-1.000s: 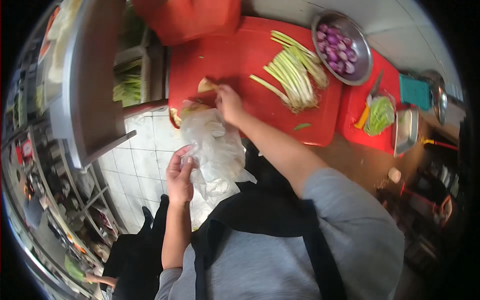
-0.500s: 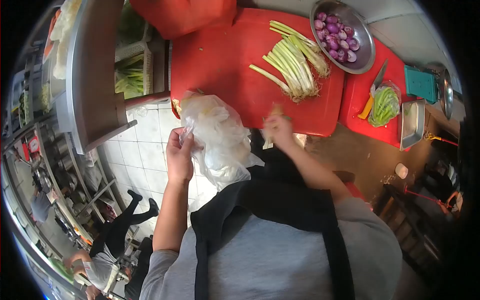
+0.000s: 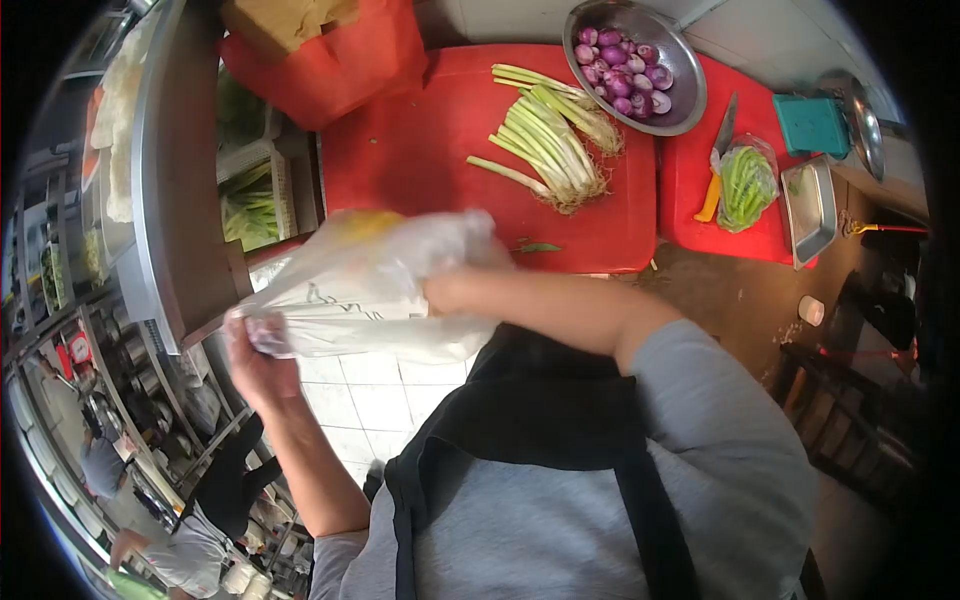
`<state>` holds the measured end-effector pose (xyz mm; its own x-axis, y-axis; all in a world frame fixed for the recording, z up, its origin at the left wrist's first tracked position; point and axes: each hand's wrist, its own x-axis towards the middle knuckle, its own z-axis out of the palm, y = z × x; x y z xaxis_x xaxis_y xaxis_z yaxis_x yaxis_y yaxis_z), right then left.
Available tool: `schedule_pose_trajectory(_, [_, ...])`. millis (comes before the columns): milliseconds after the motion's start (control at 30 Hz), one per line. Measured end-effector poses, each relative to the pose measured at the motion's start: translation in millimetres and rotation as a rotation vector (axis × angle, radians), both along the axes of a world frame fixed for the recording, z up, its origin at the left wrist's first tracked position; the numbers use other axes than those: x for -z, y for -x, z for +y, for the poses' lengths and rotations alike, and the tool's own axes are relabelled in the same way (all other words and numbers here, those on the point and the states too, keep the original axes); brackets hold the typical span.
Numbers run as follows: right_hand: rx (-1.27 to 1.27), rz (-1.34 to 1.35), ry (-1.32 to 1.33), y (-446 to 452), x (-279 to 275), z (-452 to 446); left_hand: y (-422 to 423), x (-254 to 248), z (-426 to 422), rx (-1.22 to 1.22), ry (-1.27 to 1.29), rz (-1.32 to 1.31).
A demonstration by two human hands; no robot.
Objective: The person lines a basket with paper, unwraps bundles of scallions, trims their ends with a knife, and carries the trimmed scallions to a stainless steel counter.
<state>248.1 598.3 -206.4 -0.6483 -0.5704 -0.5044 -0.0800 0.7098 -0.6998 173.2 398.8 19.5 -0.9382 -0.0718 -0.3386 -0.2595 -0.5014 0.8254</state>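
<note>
A white translucent plastic bag (image 3: 370, 290) with dark markings stretches between my hands, its upper part over the near edge of the red board (image 3: 400, 150). My left hand (image 3: 262, 355) is closed on the bag's left end. My right forearm runs into the bag or behind its folds, and the fingers of that hand are hidden; something yellow shows through the plastic. Spring onions (image 3: 550, 145) with roots lie on the board, a green scrap (image 3: 540, 247) near its front edge. Behind them, a metal bowl (image 3: 690, 95) holds red onions (image 3: 622, 72).
A knife (image 3: 710, 195) with a yellow handle lies beside bagged greens (image 3: 747, 187), near a metal tray (image 3: 810, 212) and a teal box (image 3: 812, 125). A red bag (image 3: 350, 70) stands at the back left. Metal shelving is at left; another person (image 3: 200, 540) is at lower left.
The bag has been spread wide, my left hand moving left and down with it. My right hand has gone from the board's front edge to the bag, its fingers now out of sight.
</note>
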Motion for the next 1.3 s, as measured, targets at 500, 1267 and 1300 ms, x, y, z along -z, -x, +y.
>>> schedule_pose_trajectory(500, [1.009,1.097,0.626,21,-122,141,27,103,180,0.433,1.252,0.913])
schedule_pose_trajectory(1267, [2.268,0.117,0.294,-206,48,411,19,266,337,1.169,1.909,0.621])
schedule_pose_trajectory(1300, [2.272,0.116,0.319,-214,39,401,18,266,332,1.150,1.886,0.590])
